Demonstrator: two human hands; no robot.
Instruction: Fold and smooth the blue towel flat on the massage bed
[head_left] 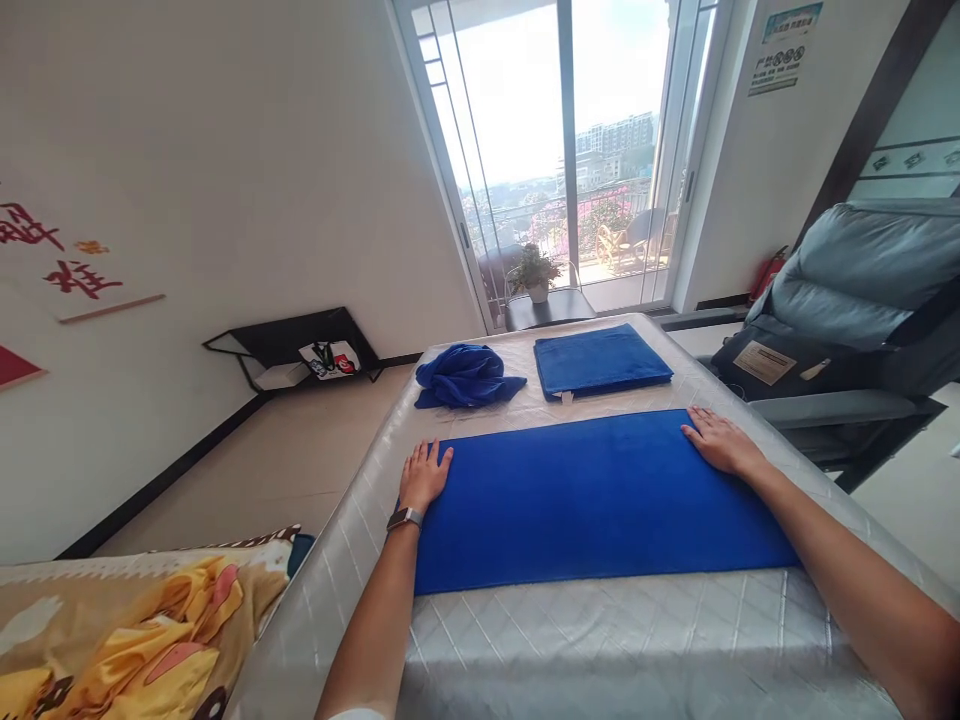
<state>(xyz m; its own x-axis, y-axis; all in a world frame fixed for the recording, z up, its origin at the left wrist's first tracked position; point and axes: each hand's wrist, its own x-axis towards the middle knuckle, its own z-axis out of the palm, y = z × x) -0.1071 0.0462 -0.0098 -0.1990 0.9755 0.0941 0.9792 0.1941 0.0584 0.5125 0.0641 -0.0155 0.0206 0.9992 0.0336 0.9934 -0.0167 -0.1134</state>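
A blue towel (577,510) lies flat and smooth across the table, its long side running left to right. My left hand (424,474) rests on its far left corner with the fingers stretched out. Over at the far right corner, my right hand (716,440) lies flat with spread fingers, partly on the towel and partly past its edge. Beyond the towel sit a crumpled blue cloth (466,377) on the left and a neatly folded blue towel stack (602,360) with a white tag on the right.
A silvery quilted cover (600,640) drapes the table. To the right stands a grey recliner (847,270) with a dark bag (772,355) on it. A black shelf (300,345) and yellow bedding (157,640) are at the left. A potted plant (536,275) stands beyond, on a chair.
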